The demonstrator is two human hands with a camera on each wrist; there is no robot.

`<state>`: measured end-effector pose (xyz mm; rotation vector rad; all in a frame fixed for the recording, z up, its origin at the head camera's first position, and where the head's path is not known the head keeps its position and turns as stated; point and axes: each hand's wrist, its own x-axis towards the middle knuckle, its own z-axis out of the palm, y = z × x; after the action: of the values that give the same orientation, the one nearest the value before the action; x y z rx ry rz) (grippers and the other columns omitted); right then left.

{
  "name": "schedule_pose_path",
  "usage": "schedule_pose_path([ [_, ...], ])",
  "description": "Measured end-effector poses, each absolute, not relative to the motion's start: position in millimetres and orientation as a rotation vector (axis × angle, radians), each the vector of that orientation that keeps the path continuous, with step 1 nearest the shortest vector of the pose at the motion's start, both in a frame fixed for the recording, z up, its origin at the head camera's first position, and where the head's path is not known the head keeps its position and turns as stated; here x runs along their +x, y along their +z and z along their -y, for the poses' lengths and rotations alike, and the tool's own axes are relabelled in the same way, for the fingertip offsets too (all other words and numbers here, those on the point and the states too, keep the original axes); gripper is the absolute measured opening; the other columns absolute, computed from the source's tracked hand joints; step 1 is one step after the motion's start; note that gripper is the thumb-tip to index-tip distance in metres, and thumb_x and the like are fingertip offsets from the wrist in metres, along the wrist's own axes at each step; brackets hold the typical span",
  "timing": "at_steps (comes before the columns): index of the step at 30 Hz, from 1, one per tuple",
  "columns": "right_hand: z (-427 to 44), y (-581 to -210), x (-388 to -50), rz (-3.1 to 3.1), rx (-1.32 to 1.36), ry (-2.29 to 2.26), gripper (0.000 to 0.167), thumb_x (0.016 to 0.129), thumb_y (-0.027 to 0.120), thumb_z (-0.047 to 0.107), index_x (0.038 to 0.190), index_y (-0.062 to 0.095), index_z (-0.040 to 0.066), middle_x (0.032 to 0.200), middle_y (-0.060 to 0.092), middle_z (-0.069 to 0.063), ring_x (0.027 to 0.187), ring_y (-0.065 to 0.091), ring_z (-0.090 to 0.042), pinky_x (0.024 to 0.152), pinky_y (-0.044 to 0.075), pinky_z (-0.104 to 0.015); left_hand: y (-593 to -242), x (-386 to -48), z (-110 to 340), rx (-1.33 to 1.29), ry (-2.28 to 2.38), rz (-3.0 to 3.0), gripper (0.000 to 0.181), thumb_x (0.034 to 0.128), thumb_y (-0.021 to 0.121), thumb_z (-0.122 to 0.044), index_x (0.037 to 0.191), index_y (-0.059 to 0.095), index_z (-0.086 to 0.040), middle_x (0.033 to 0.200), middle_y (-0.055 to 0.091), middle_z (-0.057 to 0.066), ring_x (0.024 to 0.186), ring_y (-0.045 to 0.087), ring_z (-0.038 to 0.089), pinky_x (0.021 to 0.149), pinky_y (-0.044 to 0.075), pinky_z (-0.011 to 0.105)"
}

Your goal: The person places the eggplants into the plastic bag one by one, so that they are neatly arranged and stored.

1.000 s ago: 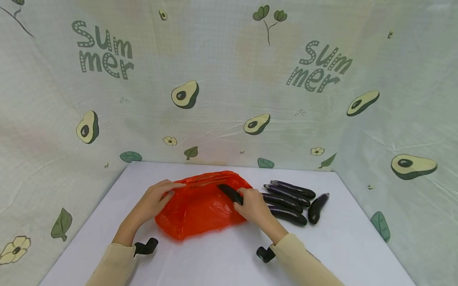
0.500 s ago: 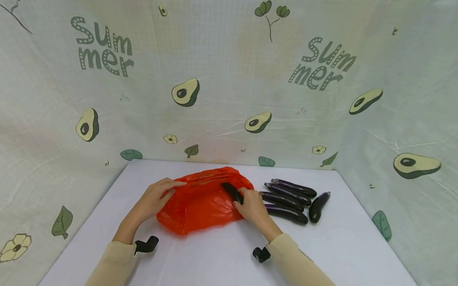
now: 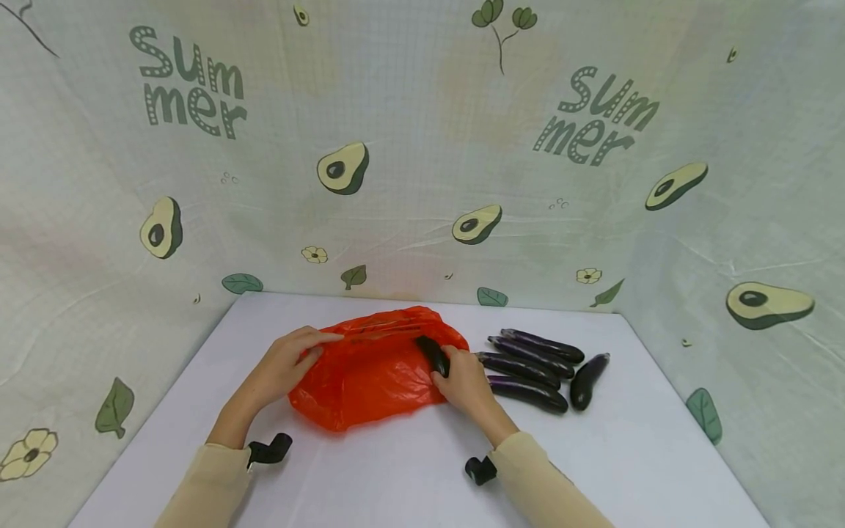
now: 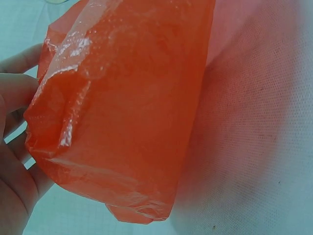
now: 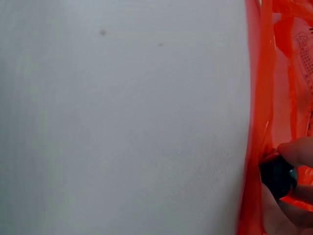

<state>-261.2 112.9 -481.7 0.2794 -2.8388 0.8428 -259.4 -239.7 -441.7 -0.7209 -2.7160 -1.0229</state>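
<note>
Backdrop (image 3: 409, 268): pale avocado-print cloth, sides too
Desk (image 3: 370, 477): white
Red bag (image 3: 383, 378): mid-desk, towards back edge
Five eggplants (image 3: 531, 356): towards right edge
Left hand (image 3: 284, 367): touching bag, can't tell if gripping
Right hand (image 3: 467, 378): grips dark eggplant (image 3: 432, 356), bag's right side

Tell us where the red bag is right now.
In the head view, the red bag lies between the left hand and right hand, left of five loose eggplants.

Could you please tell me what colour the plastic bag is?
The plastic bag is bright red, clearest in the head view.
</note>
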Motion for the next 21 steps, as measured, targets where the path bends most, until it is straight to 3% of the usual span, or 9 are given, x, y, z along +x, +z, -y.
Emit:
schedule_pose_path([
  [21,-112.4,-492.3,-269.4,2.814,0.197,0.863,0.061,0.093,0.084,0.029,0.145,0.063,0.005,0.132,0.072,-0.018,0.118,0.070,-0.040,0.103,0.056,-0.057,-443.0,-260.6,238.7,-0.717,-1.033,2.718,0.048,0.1027,0.065,0.002,0.139,0.070,-0.029,0.126,0.069,0.002,0.116,0.064,0.025,0.093,0.063,0.045],
])
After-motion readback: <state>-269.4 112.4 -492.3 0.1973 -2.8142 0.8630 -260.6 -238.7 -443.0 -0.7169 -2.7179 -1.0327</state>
